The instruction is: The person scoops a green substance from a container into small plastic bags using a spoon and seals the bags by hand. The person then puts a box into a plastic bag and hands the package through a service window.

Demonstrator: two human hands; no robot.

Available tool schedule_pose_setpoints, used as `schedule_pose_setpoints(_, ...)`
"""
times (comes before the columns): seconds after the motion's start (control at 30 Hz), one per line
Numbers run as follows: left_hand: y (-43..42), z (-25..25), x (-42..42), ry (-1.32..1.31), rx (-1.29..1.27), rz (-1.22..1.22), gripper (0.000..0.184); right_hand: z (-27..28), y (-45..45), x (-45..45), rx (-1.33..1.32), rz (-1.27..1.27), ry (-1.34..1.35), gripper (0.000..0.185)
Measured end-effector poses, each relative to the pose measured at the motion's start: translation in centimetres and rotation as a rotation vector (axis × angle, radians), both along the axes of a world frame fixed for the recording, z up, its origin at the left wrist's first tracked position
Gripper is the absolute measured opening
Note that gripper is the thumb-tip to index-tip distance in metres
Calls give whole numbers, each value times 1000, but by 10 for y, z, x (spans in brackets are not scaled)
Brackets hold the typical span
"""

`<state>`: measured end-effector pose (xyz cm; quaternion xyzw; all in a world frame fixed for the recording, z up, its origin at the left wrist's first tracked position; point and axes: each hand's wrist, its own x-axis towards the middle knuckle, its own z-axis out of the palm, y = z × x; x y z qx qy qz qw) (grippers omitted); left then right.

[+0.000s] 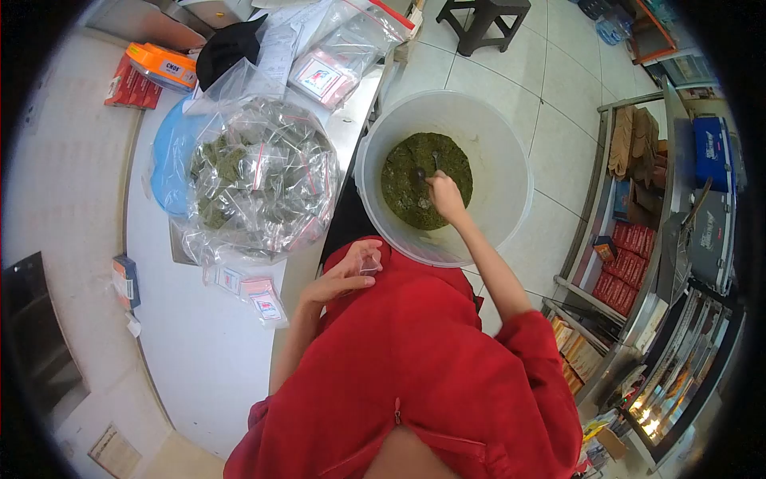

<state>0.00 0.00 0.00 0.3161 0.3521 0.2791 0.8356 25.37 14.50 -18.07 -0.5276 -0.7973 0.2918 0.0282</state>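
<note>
My right hand (445, 194) reaches into a large translucent tub (499, 160) and grips a spoon (421, 173) over the green crumbly material (411, 199) at its bottom. Near the tub's lower left rim, my left hand (351, 270) rests by my red garment, its fingers curved round a small clear plastic bag (369, 266). Left of the tub, a big clear plastic bag (319, 199) on the white counter (207, 343) is full of small packets with green contents. Flat packets with red and blue print (265, 303) lie below it.
A blue basin (169, 160) sits behind the big bag. More packets (323, 76), an orange box (163, 65) and a black item (231, 52) lie at the counter's far end. A dark stool (487, 20) stands on the tiled floor. Shelves with red boxes (626, 267) are at right.
</note>
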Motion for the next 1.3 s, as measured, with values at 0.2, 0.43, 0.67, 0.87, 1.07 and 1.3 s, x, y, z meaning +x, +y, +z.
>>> schedule_pose_setpoints(0.2, 3, 1, -6, -194, 0, 117, 69, -24, -14, -21, -139, 285, -474, 19)
schedule_pose_setpoints(0.43, 0, 3, -1, -114, -72, 198, 63, 1, -5, 20, -512, 349, -52, 22)
schedule_pose_setpoints(0.67, 38, 11, -1, 339, 418, 295, 60, 82, 5, 75, -1070, -325, 529, 21)
schedule_pose_setpoints(0.87, 67, 8, 25, 529, 454, 358, 60, 164, -13, 77, -933, -569, 782, 21)
schedule_pose_setpoints(1.07, 99, -32, 72, 602, 593, 479, 63, 220, -44, 72, -234, -533, 730, 21)
schedule_pose_setpoints(1.3, 125, -29, 103, 626, 698, 579, 62, 249, -75, 56, 377, -367, 456, 27)
